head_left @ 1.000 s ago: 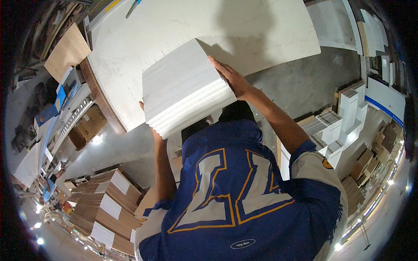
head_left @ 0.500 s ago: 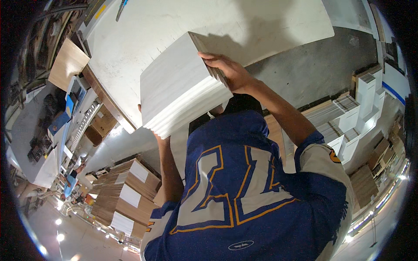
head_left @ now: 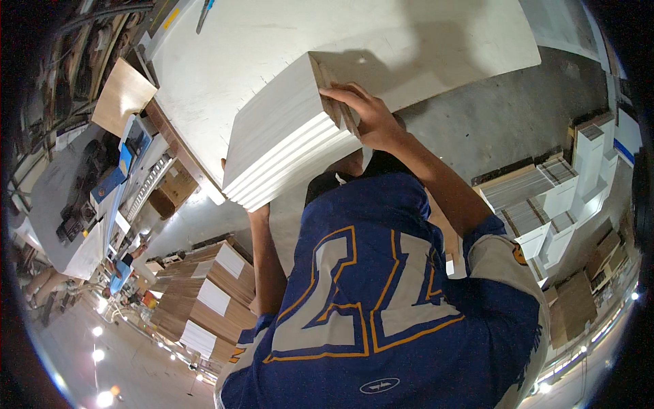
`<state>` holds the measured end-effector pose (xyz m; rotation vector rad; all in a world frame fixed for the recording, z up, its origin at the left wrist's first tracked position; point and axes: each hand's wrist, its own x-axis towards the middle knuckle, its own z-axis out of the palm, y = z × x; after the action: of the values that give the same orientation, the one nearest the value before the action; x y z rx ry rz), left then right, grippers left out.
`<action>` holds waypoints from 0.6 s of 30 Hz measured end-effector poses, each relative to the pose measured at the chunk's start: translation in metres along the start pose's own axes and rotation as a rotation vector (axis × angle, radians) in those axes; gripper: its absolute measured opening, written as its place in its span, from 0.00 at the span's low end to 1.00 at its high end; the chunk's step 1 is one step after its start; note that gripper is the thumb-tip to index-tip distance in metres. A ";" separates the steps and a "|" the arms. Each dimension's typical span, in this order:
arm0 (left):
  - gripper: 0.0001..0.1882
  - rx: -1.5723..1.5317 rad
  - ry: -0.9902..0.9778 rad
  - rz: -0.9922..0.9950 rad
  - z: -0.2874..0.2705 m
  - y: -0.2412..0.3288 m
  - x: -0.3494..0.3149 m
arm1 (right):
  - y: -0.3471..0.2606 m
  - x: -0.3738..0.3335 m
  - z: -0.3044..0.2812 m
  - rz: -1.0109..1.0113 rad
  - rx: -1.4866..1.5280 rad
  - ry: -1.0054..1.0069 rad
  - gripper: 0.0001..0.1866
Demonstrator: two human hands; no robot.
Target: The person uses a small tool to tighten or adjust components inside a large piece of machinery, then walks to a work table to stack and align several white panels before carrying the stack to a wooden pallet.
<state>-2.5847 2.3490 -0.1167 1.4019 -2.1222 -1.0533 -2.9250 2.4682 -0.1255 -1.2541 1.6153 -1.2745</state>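
Between my two hands is a stack of several pale grey-white panels (head_left: pixel 276 112), at the near edge of a white-topped table (head_left: pixel 470 48). My right hand (head_left: pixel 371 117) is wrapped round the stack's right end, fingers reaching over its upper edge, where the panel ends stand slightly stepped. At the left end, my left hand (head_left: pixel 258 213) holds the near lower corner. Much of that hand is hidden behind the panels; only a fingertip and the part near the wrist show. The near long edges lie as nearly parallel white bands.
A blue-handled tool (head_left: pixel 204 15) lies at the table's far side. Piles of brown panels (head_left: pixel 225 300) stand at lower left, and stacked white panels (head_left: pixel 545 225) at right. A wood-coloured board (head_left: pixel 124 95) is by the table's left end. Another person (head_left: pixel 121 273) is far left.
The panels' near edges look more even than before, when they were fanned and uneven. Both hands keep their hold. The whole view has shifted slightly, so the scene sits further right.
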 end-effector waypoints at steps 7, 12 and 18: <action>0.53 -0.008 0.015 0.071 -0.004 0.002 0.005 | 0.011 -0.009 0.012 0.132 0.105 0.076 0.36; 0.46 -0.028 -0.007 -0.031 -0.009 0.005 0.011 | 0.029 -0.009 0.036 -0.021 0.069 0.184 0.30; 0.44 0.089 0.068 0.108 -0.015 0.000 0.018 | 0.025 -0.003 0.046 0.014 0.028 0.289 0.28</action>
<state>-2.5827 2.3278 -0.1083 1.3262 -2.1926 -0.8689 -2.8878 2.4601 -0.1612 -1.0765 1.7948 -1.5194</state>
